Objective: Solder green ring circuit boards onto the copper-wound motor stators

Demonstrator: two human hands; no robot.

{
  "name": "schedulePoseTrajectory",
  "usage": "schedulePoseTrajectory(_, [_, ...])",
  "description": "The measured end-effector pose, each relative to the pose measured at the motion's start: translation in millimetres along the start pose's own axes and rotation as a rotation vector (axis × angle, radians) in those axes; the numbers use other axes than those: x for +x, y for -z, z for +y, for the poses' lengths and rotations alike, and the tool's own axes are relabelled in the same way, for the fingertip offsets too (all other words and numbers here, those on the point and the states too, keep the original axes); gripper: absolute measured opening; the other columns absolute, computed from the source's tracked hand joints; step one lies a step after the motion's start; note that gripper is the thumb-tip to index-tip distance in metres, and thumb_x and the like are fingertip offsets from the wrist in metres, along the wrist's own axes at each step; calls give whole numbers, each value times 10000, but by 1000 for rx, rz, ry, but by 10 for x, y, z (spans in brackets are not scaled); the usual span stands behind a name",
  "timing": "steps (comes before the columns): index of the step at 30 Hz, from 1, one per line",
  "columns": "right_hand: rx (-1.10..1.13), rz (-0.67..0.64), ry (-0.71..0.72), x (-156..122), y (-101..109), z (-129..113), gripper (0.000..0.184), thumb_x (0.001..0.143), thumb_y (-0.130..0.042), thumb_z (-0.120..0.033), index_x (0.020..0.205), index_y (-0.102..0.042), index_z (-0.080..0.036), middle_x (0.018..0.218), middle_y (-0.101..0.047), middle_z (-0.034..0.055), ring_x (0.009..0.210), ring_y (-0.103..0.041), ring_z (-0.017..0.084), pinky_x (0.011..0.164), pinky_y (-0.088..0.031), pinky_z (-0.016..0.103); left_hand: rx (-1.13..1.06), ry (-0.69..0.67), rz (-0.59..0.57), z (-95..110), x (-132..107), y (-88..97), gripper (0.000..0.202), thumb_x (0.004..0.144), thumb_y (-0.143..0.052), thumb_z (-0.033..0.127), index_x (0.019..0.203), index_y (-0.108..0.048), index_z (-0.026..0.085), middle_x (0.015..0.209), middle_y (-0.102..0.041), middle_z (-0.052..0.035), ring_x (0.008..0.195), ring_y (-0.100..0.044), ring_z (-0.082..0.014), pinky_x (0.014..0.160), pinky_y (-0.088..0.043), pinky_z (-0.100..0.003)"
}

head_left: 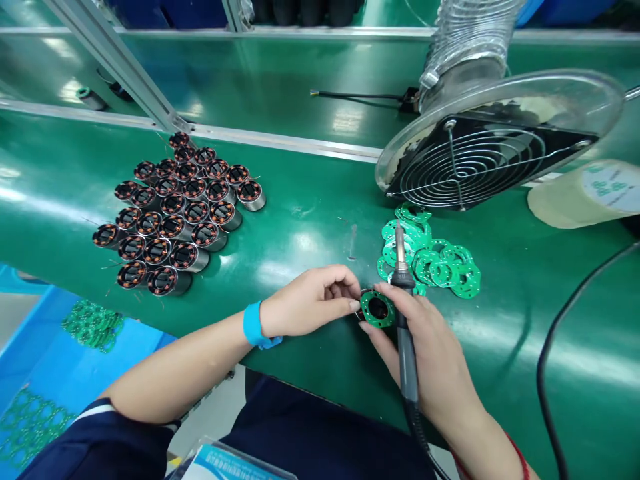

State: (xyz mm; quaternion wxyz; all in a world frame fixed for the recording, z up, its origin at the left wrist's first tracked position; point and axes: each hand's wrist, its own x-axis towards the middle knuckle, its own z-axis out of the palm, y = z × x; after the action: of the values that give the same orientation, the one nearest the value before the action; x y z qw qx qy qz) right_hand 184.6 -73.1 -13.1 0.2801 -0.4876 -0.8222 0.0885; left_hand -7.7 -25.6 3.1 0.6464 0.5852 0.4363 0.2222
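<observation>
One flat green ring is pinched by right fingers; left fingers curl beside it, grip unclear.

The green ring covers most of the coil under it. The top edge cuts off the hose, and the left edge cuts off the blue tray. The badge runs off the bottom; its words are too small to read.
</observation>
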Motion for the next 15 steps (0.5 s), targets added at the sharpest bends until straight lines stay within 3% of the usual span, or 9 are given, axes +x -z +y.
schedulePoseTrajectory(6, [47, 30, 116, 44, 39, -37, 538, 903, -561, -219, 1401, -355, -221, 1214, -667, 135, 1071, -641, 286, 845, -515, 453, -13, -15, 93, -8, 31, -79, 39, 818, -588, 148, 799, -556, 162, 674, -514, 45, 631, -467, -89, 596, -397, -219])
schedulePoseTrajectory(10, [55, 35, 142, 55, 76, -52, 529, 883, -556, -146, 1378, -399, -241, 1116, -719, 93, 1092, -641, 269, 879, -506, 455, 33, -67, 123, 2, 44, -91, 53, 813, -568, 126, 773, -563, 161, 711, -531, 37, 637, -480, -84, 603, -410, -211])
schedulePoseTrajectory(15, [95, 75, 104, 26, 106, -31, 398, 874, -560, -130, 1258, -514, -224, 988, -747, 69, 896, -687, 222, 848, -527, 415, 212, -216, 189, -1, 44, -106, 126, 791, -519, 70, 710, -540, 164, 694, -489, 43, 604, -452, -75, 576, -393, -195])
